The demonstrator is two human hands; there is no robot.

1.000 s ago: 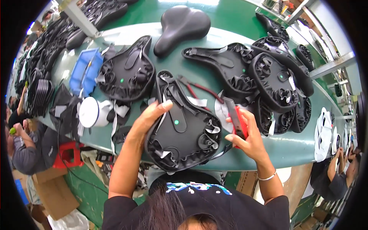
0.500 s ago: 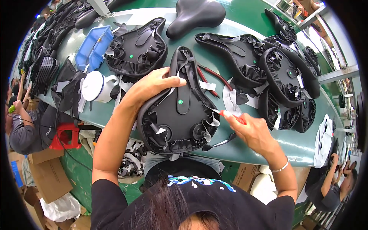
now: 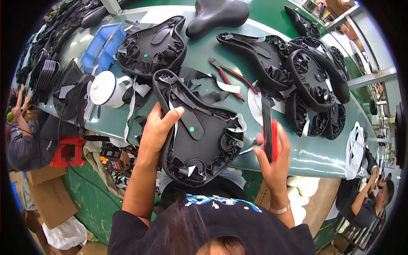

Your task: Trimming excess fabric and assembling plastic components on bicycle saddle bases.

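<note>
While left hand (image 3: 158,129) clamps upturned saddle (image 3: 199,131) at near table edge (image 3: 314,159), right hand (image 3: 272,153) grips red-handled tool (image 3: 268,129).
Left fingers curled over saddle's left rim, thumb on underside; right fist closed round tool just right of saddle; red pliers (image 3: 231,78) lie farther back; white mug (image 3: 106,88) left.

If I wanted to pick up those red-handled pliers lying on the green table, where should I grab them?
Grab the pliers by the two red handles, the long end that points toward the right. Come straight down from above, because they lie flat on the green table with bare space around that end. The metal jaws at the left end look short and narrow, and black scraps lie close by, so that end is probably harder to hold.
</note>
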